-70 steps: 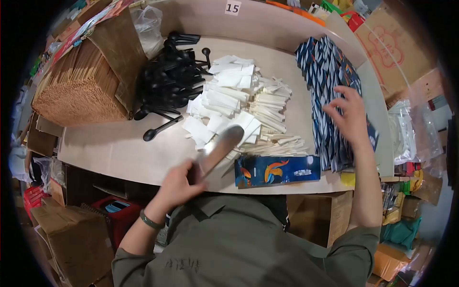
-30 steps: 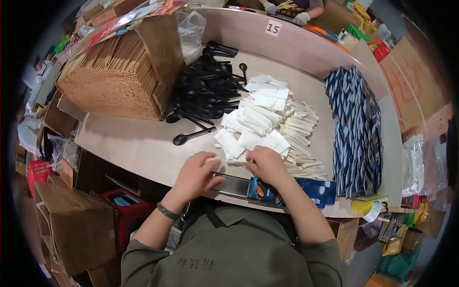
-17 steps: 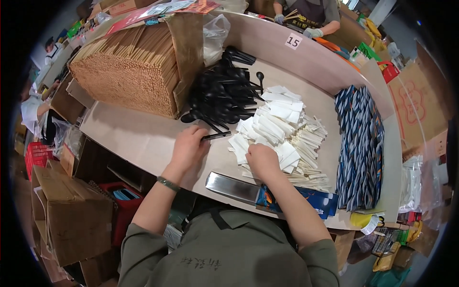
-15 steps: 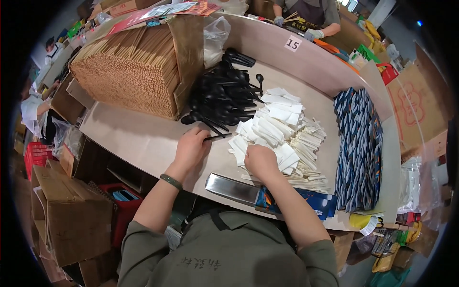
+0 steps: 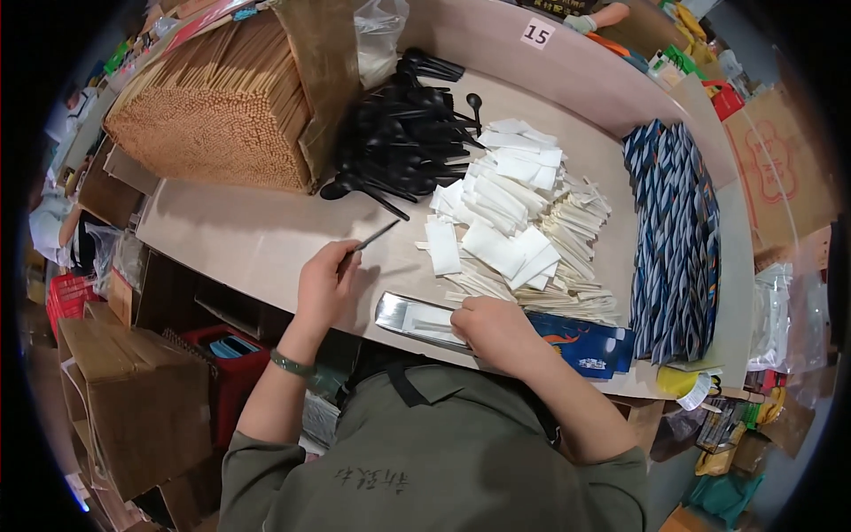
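Observation:
My left hand (image 5: 324, 282) pinches a black plastic spoon (image 5: 381, 234) by one end; its thin handle sticks out toward the spoon heap, and the bowl is hidden. At the table's near edge lies a shallow shiny metal tray (image 5: 390, 312). Inside it is a flat white paper packet (image 5: 428, 320), whose right end my right hand (image 5: 496, 332) grips with curled fingers. Blue printed packets (image 5: 585, 344) extend from the tray's right end, partly under my right wrist. Beyond the hands lie a heap of black spoons (image 5: 399, 142) and a pile of white napkin packets (image 5: 505, 195).
A cardboard box (image 5: 330, 80) packed with wooden chopsticks (image 5: 213, 137) stands at the left. Paper-wrapped sticks (image 5: 576, 230) lie beside the napkins. Rows of blue packets (image 5: 675, 239) line the right. A raised partition (image 5: 603, 89) borders the far side; a co-worker's gloved hand (image 5: 581, 24) shows beyond.
My right hand has moved from the napkin pile down to the metal tray, with a white packet now in it. My left hand has drawn back from the heap, keeping the spoon.

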Available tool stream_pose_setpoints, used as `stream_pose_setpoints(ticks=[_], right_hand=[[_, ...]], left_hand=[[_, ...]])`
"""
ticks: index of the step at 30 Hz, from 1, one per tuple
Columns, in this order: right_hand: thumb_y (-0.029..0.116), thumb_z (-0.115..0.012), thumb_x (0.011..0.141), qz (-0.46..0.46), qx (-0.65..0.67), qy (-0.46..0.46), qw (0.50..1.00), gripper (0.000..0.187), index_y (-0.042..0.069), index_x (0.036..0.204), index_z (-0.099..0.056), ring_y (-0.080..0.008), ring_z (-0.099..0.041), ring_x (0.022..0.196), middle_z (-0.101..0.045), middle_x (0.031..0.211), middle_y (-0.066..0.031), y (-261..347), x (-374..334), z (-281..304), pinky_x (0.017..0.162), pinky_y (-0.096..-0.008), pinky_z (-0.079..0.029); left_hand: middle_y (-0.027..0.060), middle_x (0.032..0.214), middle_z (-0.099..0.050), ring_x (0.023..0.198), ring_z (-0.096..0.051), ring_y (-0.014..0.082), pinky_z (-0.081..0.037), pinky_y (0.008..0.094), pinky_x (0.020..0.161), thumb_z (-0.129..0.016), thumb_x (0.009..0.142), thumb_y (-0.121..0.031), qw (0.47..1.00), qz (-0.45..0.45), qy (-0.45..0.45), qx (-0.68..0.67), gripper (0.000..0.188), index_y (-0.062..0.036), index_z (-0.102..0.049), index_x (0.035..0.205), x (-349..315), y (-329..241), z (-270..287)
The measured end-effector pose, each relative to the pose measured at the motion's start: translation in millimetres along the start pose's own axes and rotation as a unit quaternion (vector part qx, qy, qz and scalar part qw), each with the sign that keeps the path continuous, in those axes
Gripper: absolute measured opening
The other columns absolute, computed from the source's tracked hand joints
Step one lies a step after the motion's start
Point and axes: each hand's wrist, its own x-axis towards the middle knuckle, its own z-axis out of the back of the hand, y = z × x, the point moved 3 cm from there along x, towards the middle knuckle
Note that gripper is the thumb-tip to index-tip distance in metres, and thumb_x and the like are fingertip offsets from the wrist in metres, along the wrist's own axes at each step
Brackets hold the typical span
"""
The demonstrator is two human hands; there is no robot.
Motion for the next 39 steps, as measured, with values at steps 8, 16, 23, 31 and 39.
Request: stream_pose_setpoints(ticks=[8,16,23,31,39], right_hand=[[0.016,-0.070,0.086,-0.100,0.026,-0.196,0.975,0.016,0.008,0.100,-0.067,-0.0340,-0.064,0.083,-0.064,0.088,-0.0104,12.4,-19.3,-7.8,0.071,-0.0428,-0.052],[0.014,-0.071,0.085,0.114,-0.128,-0.229,0.958,0.029,0.003,0.112,-0.067,-0.0286,-0.063,0.113,-0.067,0.118,-0.0122,5.2,-56.1,-33.8,0.096,-0.0438,-0.045],[0.016,-0.067,0.087,0.125,-0.119,-0.212,0.962,0.031,0.004,0.116,-0.066,-0.0269,-0.059,0.120,-0.066,0.123,-0.0119,8.2,-57.0,-33.4,0.100,-0.0440,-0.043],[0.012,-0.067,0.087,0.131,-0.080,-0.244,0.958,0.032,0.000,0.117,-0.064,-0.0362,-0.057,0.119,-0.064,0.121,-0.0191,9.7,-62.3,-28.4,0.104,-0.0507,-0.042],[0.008,-0.065,0.087,0.122,-0.069,-0.233,0.962,0.028,-0.002,0.114,-0.064,-0.0361,-0.059,0.116,-0.065,0.119,-0.0198,18.6,-65.1,-23.6,0.102,-0.0491,-0.043]], left_hand=[[0.0082,0.087,-0.066,0.083,-0.062,0.0300,-0.048,0.0408,0.077,-0.069,0.085,-0.007,0.977,-0.202,0.049,0.048,0.018,-0.0074,-0.070,0.103,-21.6,-36.0,-23.6],[0.0066,0.095,-0.064,0.089,-0.063,0.0267,-0.049,0.0393,0.079,-0.073,0.072,-0.011,0.897,-0.390,0.200,0.053,0.028,-0.0111,-0.066,0.099,-33.2,-59.0,-65.5],[0.0098,0.083,-0.062,0.085,-0.064,0.0309,-0.053,0.0433,0.073,-0.068,0.083,-0.018,0.906,-0.228,-0.210,0.290,0.010,-0.0091,-0.063,0.084,116.6,-124.3,107.8],[0.0185,0.109,-0.064,0.100,-0.065,0.0324,-0.057,0.0403,0.086,-0.064,0.086,-0.008,0.859,-0.004,-0.184,0.477,0.013,-0.0028,-0.074,0.093,225.6,-81.3,163.9],[0.0163,0.087,-0.070,0.083,-0.072,0.0316,-0.058,0.0412,0.073,-0.060,0.085,-0.005,0.871,-0.067,-0.180,0.452,0.012,-0.0051,-0.072,0.083,219.0,-85.3,169.7]])
